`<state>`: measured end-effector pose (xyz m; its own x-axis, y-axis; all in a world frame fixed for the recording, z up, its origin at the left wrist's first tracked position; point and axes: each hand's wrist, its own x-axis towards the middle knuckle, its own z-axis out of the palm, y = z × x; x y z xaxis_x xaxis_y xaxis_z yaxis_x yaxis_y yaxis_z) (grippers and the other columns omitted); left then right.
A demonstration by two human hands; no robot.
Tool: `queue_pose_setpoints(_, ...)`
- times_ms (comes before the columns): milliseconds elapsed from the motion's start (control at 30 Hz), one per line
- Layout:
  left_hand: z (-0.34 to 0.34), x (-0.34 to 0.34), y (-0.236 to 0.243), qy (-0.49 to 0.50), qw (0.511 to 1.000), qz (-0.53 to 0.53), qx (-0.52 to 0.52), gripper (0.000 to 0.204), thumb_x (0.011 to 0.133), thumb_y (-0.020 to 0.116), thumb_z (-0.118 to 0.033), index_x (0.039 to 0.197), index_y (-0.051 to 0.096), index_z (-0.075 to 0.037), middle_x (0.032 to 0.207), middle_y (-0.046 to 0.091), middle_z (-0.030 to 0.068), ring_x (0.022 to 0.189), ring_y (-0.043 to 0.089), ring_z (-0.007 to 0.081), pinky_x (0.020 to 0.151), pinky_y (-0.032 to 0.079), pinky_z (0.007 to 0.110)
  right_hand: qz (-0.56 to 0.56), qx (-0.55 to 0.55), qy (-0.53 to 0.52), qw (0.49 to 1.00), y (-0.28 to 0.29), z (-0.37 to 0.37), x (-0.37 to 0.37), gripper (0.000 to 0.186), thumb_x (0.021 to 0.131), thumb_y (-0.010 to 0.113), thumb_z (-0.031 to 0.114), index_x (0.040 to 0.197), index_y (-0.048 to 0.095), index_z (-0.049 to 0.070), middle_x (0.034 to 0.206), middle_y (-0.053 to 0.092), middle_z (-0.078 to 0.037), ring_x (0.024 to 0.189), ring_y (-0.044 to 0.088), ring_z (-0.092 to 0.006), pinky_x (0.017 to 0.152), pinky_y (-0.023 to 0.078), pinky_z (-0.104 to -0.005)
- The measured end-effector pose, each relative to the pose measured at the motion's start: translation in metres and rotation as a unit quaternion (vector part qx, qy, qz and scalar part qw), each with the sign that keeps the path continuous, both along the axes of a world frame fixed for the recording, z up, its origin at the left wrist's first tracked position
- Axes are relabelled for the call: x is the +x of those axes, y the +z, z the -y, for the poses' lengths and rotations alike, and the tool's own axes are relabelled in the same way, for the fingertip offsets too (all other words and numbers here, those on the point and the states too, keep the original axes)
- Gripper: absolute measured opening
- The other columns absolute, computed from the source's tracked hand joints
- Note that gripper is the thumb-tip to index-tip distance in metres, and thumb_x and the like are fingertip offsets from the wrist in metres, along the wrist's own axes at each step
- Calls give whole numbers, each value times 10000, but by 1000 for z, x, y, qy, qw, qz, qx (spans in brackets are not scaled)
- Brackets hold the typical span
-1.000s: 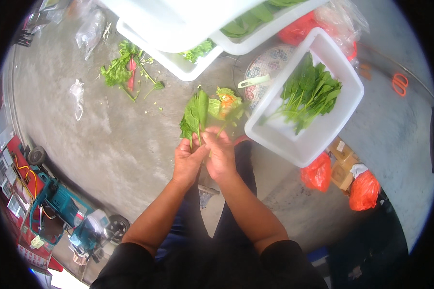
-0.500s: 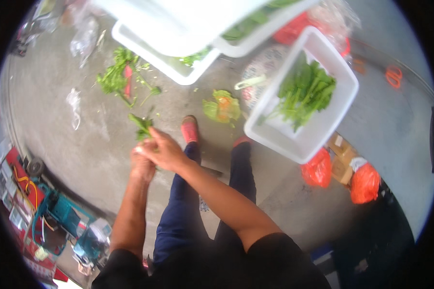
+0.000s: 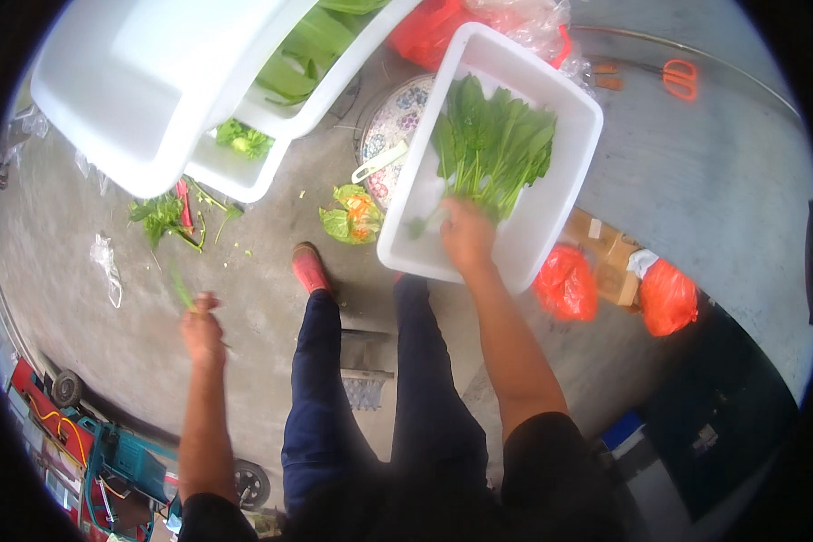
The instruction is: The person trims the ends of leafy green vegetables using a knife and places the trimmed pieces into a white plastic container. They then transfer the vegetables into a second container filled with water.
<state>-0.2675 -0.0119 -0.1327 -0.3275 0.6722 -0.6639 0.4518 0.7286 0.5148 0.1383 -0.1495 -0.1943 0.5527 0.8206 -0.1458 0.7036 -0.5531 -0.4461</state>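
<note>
My left hand [image 3: 203,336] is out over the floor on the left, its fingers closed around a thin green stem [image 3: 182,287] that is blurred by motion. On the right, my right hand [image 3: 468,237] reaches into a white plastic bin [image 3: 587,135] and closes on the stem ends of leafy greens [image 3: 492,135]. The greens lie in a loose bunch, leaves pointing away from me. Part of my right fingers is hidden from view.
More white bins [image 3: 117,81] with greens stand at the top left. Vegetable scraps [image 3: 158,217] and a discarded leaf [image 3: 350,217] lie on the floor. A floral-topped stool [image 3: 393,113] is beside the bin. Red bags [image 3: 566,282], a cardboard box [image 3: 605,253] and orange scissors [image 3: 680,79] are right.
My hands have parted from the bunch of greens they worked on together. The right one has gone right into the bin, the left one leftward. The view has shifted right.
</note>
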Motion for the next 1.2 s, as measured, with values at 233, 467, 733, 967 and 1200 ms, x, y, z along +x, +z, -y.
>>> queue_pose_setpoints(233, 73, 149, 39, -102, 971, 199, -88, 208, 871, 579, -238, 811, 639, -48, 687, 569, -26, 535, 401, 30, 484, 318, 191, -21, -243, 122, 962, -24, -5, 9, 205, 729, 589, 139, 933, 600, 156, 820, 625, -100, 745, 593, -322, 644, 461, -431)
queue_pose_setpoints(467, 92, 225, 56, -146, 935, 310, -94, 196, 870, 581, -180, 889, 622, 11, 750, 587, 11, 712, 512, 70, 691, 419, 218, -30, -20, -20, 999, 2, 2, 16, 94, 771, 541, 178, 826, 593, 122, 764, 613, -116, 708, 601, -324, 623, 461, -440)
queue_pose_setpoints(733, 107, 259, 46, -153, 926, 335, -84, 203, 878, 564, -220, 902, 613, -25, 728, 574, -12, 497, 378, 17, 446, 299, 176, -58, -218, 133, 965, -8, -9, 24, 169, 758, 552, 157, 890, 652, 124, 793, 643, -125, 687, 625, -296, 573, 478, -393)
queue_pose_setpoints(967, 103, 261, 52, -108, 940, 291, -145, 218, 870, 585, -227, 880, 623, -13, 730, 583, -5, 691, 502, 59, 669, 412, 201, -302, 119, -291, 900, 5, -15, 50, 204, 739, 654, 220, 874, 666, 67, 736, 635, -87, 598, 588, -213, 552, 453, -319)
queue_pose_setpoints(1200, 105, 277, 46, -103, 932, 330, -110, 175, 873, 576, -189, 882, 619, -20, 732, 567, -19, 684, 466, 38, 649, 388, 195, -129, 24, -272, 953, -19, -28, 65, 187, 745, 645, 208, 853, 653, 56, 660, 629, -71, 574, 588, -157, 536, 437, -290)
